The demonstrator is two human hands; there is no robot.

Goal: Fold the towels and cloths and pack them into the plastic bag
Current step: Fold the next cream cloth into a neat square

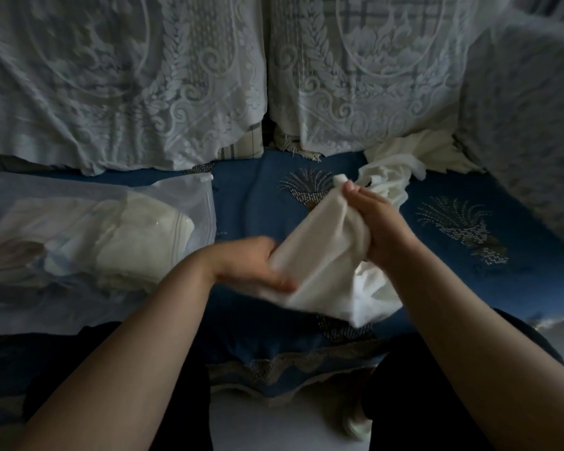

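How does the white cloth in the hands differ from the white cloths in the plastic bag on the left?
The white cloth in the hands is held above the blue seat cover, loose and unfinished, gripped by the left hand and right hand. The white cloths in the bag lie folded and stacked inside the clear plastic bag, untouched. Both look like the same pale fabric.

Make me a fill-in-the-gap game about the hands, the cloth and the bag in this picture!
1. Both hands hold a white cloth above the ____ sofa cover.
2. The plastic bag lies beside the person's ____ hand.
3. The right hand grips the cloth's ____ end.
4. The unfolded white pile lies on the person's ____ side.

Missing words: blue; left; upper; right
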